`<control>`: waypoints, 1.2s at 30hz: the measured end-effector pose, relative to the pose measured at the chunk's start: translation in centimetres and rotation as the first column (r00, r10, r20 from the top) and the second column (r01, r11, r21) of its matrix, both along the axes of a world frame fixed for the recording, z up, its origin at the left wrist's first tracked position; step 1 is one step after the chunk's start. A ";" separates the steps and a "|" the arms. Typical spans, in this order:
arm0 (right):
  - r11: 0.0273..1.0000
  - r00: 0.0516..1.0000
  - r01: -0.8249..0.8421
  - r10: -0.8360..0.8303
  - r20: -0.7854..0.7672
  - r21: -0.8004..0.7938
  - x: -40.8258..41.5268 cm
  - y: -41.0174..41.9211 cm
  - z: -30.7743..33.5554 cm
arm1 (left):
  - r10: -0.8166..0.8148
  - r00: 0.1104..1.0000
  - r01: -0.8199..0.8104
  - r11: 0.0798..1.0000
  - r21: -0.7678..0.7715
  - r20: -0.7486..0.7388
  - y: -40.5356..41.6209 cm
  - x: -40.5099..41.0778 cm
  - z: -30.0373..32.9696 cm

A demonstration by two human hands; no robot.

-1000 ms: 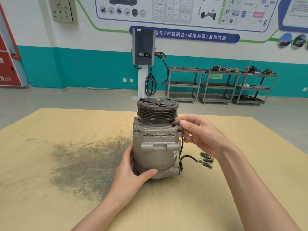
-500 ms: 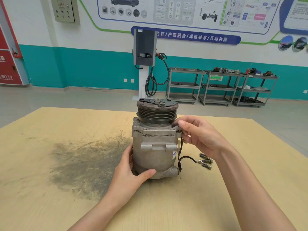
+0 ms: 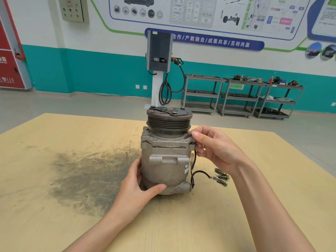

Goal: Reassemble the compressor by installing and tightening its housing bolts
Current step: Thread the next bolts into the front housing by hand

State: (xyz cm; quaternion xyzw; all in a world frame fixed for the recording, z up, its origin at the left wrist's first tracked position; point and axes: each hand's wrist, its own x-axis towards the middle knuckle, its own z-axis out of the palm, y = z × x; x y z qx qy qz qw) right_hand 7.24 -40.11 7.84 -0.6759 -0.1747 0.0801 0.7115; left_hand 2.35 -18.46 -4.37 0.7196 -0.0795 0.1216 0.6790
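Note:
A grey compressor (image 3: 163, 168) stands upright on the wooden table (image 3: 54, 224), its black grooved pulley (image 3: 169, 122) on top. My left hand (image 3: 138, 191) grips the lower left of the housing, with the thumb across the front. My right hand (image 3: 216, 150) is at the right ear of the upper flange. Its thumb and fingertips pinch a housing bolt there, and the fingers mostly hide the bolt. Three loose bolts (image 3: 221, 177) lie on the table just right of the compressor, below my right wrist. A black wire (image 3: 200, 172) loops out from the housing's right side.
A dark grease smear (image 3: 87, 179) covers the table left of the compressor. Beyond the table's far edge are a charging post (image 3: 160, 51) and grey shelf carts (image 3: 240, 95) along the wall.
Both hands stay on the compressor. My right fingertips have shifted slightly at the flange ear, and the compressor has not moved.

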 end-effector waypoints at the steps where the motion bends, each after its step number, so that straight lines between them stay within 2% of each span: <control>1: 1.000 1.000 -0.022 0.022 0.009 -0.009 0.0 -0.2 0.1 | 0.001 1.000 -0.001 1.000 0.002 -0.002 0.0 0.0 0.0; 4: 0.999 0.999 -0.038 0.039 0.019 -0.021 -0.1 -0.2 0.1 | -0.005 1.000 0.005 1.000 0.007 -0.008 0.1 0.1 -0.2; 11: 0.990 0.990 0.138 -0.138 0.009 -0.008 -0.1 0.9 0.0 | -0.020 1.000 0.020 1.000 0.018 0.007 0.3 0.4 -0.5; 18: 1.000 1.000 -0.011 0.012 -0.008 0.018 -0.1 -0.2 0.0 | -0.032 0.999 0.032 0.999 0.016 0.014 0.3 0.4 -0.6; 25: 0.989 0.990 0.140 -0.139 0.028 -0.039 0.0 0.9 0.0 | -0.023 1.000 0.022 1.000 0.013 0.015 0.3 0.3 -0.4; 31: 1.000 1.000 -0.019 0.019 0.011 -0.020 -0.2 -0.2 0.2 | -0.024 1.000 0.024 1.000 0.010 0.011 0.2 0.3 -0.3; 36: 0.998 0.998 0.057 -0.056 0.014 -0.027 -0.2 0.6 0.1 | -0.021 1.000 0.021 1.000 0.006 0.007 0.2 0.3 -0.3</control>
